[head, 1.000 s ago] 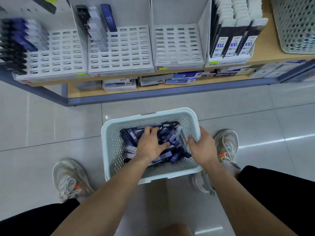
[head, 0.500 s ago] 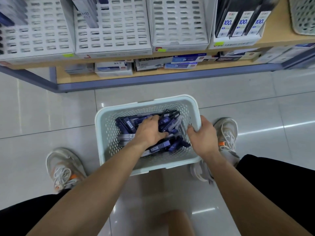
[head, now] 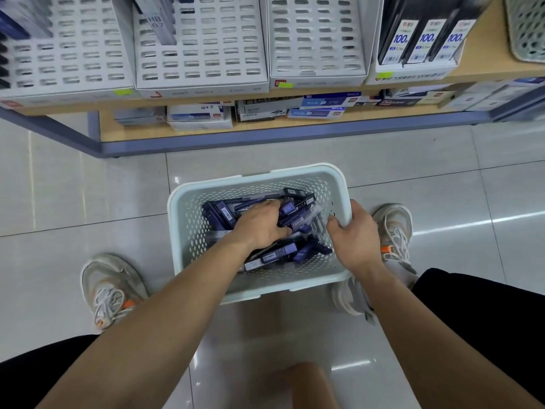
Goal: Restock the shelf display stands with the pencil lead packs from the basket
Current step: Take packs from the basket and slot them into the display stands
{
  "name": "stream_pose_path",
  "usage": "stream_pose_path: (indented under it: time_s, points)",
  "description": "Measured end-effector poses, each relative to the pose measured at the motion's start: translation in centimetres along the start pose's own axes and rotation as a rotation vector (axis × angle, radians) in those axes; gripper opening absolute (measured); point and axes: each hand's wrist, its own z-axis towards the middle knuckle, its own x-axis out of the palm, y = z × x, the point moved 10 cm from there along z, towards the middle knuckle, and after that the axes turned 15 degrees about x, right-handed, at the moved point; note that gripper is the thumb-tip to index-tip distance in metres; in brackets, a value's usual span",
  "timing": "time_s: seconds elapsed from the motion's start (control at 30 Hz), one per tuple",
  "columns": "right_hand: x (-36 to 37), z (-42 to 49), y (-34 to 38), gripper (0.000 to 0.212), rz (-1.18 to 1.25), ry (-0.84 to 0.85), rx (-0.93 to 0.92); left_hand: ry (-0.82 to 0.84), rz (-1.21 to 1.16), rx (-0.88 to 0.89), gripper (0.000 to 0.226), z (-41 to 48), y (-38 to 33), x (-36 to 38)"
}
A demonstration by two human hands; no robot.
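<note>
Packs (head: 277, 255) under left hand (head: 259, 224) — grip unclear, right hand (head: 355, 239) clutching basket (head: 339, 184) rim

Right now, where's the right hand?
Head view, right of centre: right hand grips the basket's right rim, beside the pencil lead packs.

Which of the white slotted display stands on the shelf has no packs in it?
The third stand from the left: its slots are all bare, while the others hold packs.
</note>
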Motion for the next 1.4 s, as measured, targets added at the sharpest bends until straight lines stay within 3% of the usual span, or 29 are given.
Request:
stream_pose_path:
  time_s: [0.37,0.57,0.67,0.77,1.17,1.4]
  points:
    - [-0.1,0.0,-0.1,0.006,0.01,-0.016,-0.002,0.007,0.012,0.074,0.081,-0.1,-0.5,0.3]
    - [0.1,0.1,-0.4,0.007,0.025,0.008,0.004,-0.006,-0.033,0.03,0.062,-2.4,1.4,0.1]
    - [0.1,0.2,-0.3,0.009,0.033,0.012,0.003,-0.001,-0.103,-0.032,0.072,-2.6,2.1,0.0]
    - [0.1,0.1,-0.3,0.009,0.042,0.018,0.009,-0.032,-0.177,-0.065,0.083,-1.7,1.8,-0.3]
    - [0.1,0.2,-0.4,0.009,0.038,0.012,0.015,-0.195,-0.096,-0.047,0.072,-1.2,1.6,-0.6]
    - [0.1,0.1,-0.4,0.01,0.026,0.017,0.02,-0.051,-0.044,-0.006,0.067,-0.9,0.8,0.4]
